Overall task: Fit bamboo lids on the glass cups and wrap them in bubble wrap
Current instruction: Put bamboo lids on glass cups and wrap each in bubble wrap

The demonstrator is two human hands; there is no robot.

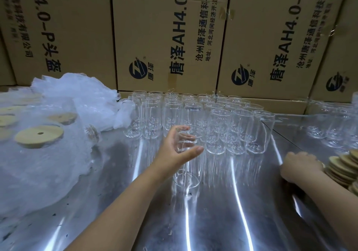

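Observation:
My left hand grips a clear glass cup near its rim, upright just in front of the rows of empty glass cups at the back of the table. My right hand reaches to the right edge and touches a pile of round bamboo lids; its fingers are hidden behind the hand. On the left lie wrapped cups with bamboo lids on them, inside bubble wrap.
The table is shiny metal with bright reflections. Tall cardboard boxes form a wall right behind the cups. More glass cups stand at the far right. Loose bubble wrap heaps at the back left.

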